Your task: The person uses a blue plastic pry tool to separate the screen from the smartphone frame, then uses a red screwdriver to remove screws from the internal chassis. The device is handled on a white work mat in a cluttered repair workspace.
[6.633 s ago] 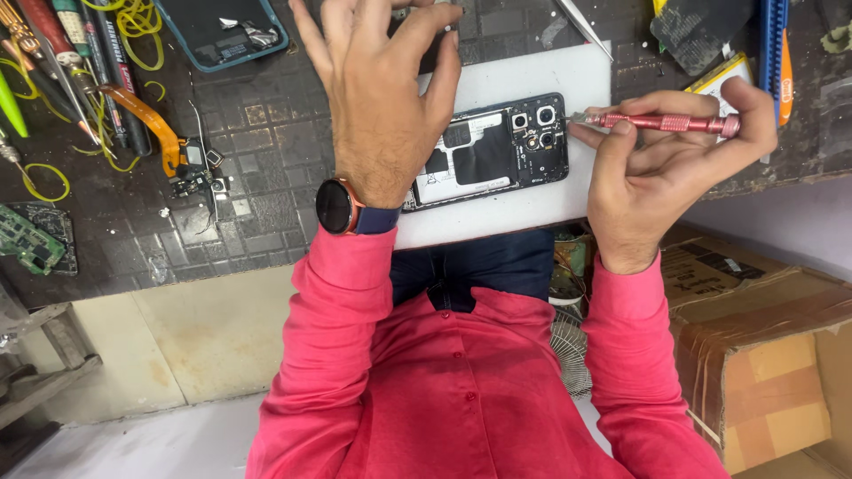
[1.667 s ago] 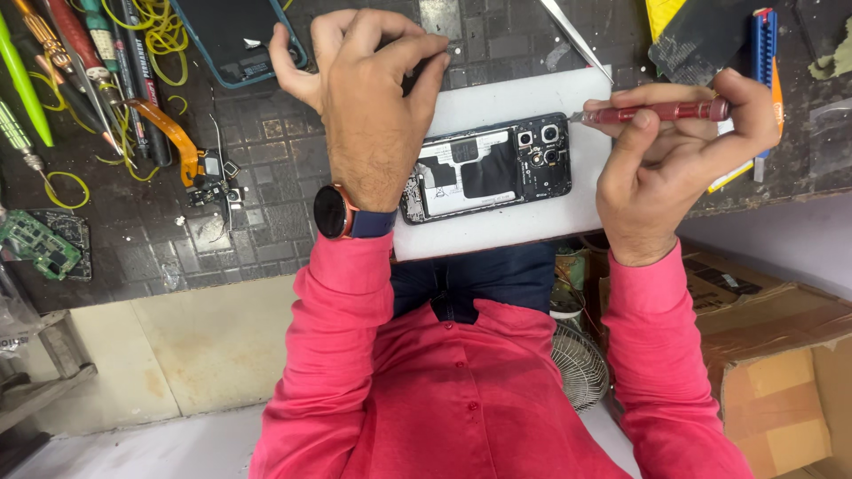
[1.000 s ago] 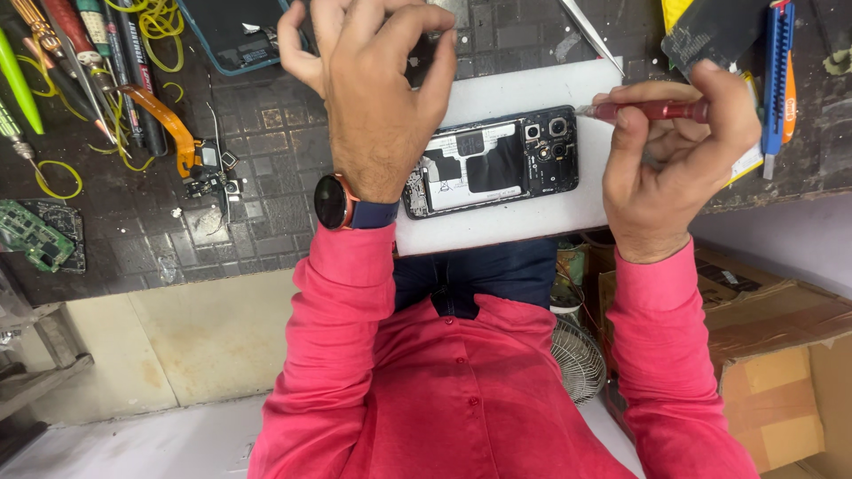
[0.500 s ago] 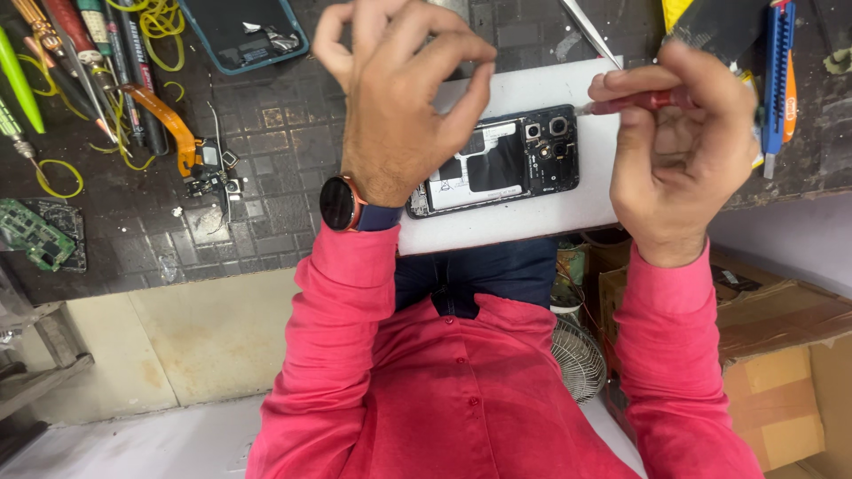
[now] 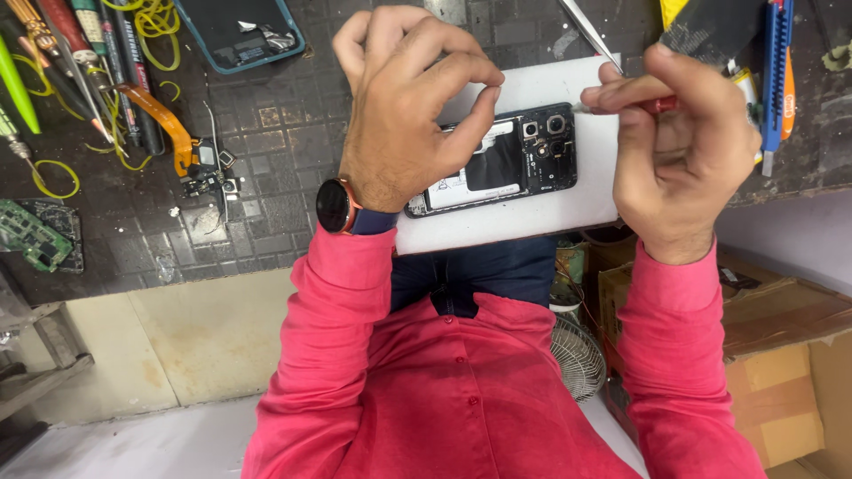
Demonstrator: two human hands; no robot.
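A black phone [image 5: 497,164] with its back cover off lies on a white mat [image 5: 532,222], inner parts and camera lenses showing. My left hand [image 5: 399,115], a dark watch on its wrist, hovers over the phone's left half with thumb and forefinger pinched together; nothing shows between them. My right hand [image 5: 683,151] grips a red screwdriver [image 5: 661,105]. Its metal tip points left, just beside the phone's camera corner.
On the dark gridded bench lie a teal phone case [image 5: 240,31], hand tools and yellow bands at top left, an orange flex cable [image 5: 160,115], a green circuit board [image 5: 31,235], tweezers [image 5: 586,35] and a blue knife [image 5: 777,71]. A cardboard box [image 5: 772,355] and fan [image 5: 577,355] sit below.
My left hand has lifted off the phone and curled into a pinch. My right hand has swung the screwdriver tip in towards the phone's camera corner.
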